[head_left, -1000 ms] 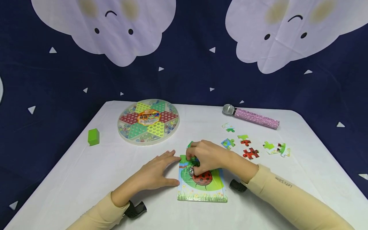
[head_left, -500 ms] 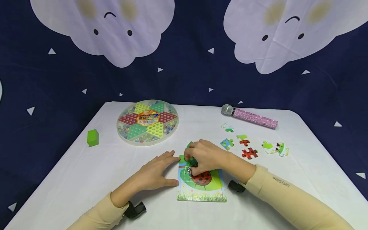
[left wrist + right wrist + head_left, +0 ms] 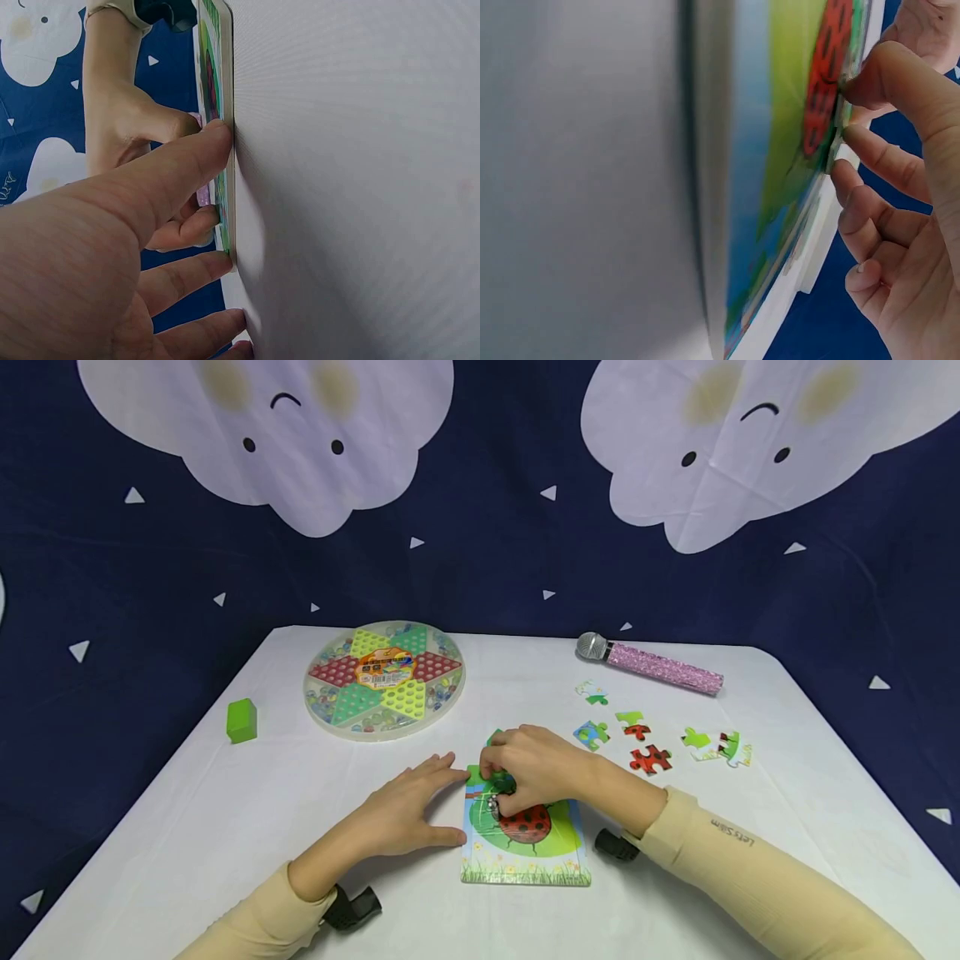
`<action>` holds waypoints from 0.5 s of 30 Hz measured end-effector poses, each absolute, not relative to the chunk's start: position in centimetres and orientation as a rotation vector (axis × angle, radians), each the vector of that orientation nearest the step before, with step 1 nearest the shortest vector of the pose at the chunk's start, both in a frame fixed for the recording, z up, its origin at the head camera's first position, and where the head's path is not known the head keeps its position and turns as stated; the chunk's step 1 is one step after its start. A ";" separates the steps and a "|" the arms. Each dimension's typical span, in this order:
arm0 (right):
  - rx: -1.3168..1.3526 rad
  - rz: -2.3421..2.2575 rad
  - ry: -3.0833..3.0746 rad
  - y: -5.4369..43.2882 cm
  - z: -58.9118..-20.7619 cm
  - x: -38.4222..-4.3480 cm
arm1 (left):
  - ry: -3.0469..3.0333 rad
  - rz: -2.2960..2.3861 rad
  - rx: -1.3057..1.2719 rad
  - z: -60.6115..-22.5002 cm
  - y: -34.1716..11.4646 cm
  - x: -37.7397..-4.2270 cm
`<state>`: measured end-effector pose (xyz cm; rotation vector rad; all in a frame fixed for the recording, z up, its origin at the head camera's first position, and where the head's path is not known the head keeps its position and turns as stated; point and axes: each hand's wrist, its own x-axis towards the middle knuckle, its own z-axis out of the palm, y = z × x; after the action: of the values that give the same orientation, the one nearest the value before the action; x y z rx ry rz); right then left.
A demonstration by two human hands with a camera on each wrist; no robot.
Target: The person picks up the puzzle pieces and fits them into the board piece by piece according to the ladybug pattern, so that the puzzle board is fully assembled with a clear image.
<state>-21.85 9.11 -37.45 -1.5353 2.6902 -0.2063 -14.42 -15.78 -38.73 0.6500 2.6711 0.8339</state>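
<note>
A ladybug puzzle board (image 3: 525, 868) lies flat on the table in the head view, with yellow-green, blue and grassy picture parts. My right hand (image 3: 543, 768) reaches over its upper half, thumb and fingertips pinching a dark green puzzle piece (image 3: 504, 783) at the board's surface. The right wrist view shows the piece (image 3: 838, 124) low against the picture, between thumb and finger. My left hand (image 3: 408, 806) is spread at the board's left side, its thumb and index fingertip at the edge. Part of the picture is hidden beneath the right hand. Another bit of green (image 3: 495, 737) peeks out behind it.
Several loose puzzle pieces, among them a red spotted one (image 3: 651, 759), lie right of the board. Farther back is a pink glittery microphone (image 3: 663, 668). A round Chinese checkers set (image 3: 385, 681) with marbles stands back left, near a green block (image 3: 242, 720).
My right fingers and thumb have shifted slightly left over the board with the puzzle piece. The left hand stays at the board's edge.
</note>
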 end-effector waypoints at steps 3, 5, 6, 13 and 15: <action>-1.502 -0.216 2.672 9.2 -37.5 -21.7 | 2.664 0.831 0.659 -38.8 -15.7 -14.4; -1.484 -0.217 2.668 9.3 -37.5 -21.5 | 2.663 0.827 0.667 -38.8 -15.7 -14.3; -1.478 -0.218 2.669 9.2 -37.5 -21.5 | 2.663 0.826 0.669 -38.8 -15.7 -14.3; -1.493 -0.234 2.683 9.0 -37.3 -21.4 | 2.667 0.830 0.659 -38.6 -15.8 -14.4; -1.503 -0.228 2.684 8.9 -37.3 -21.4 | 2.667 0.829 0.661 -38.6 -15.9 -14.5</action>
<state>-21.45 8.94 -37.27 -1.5027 2.6842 -0.2281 -14.46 -15.85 -38.56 0.6607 2.6674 0.8288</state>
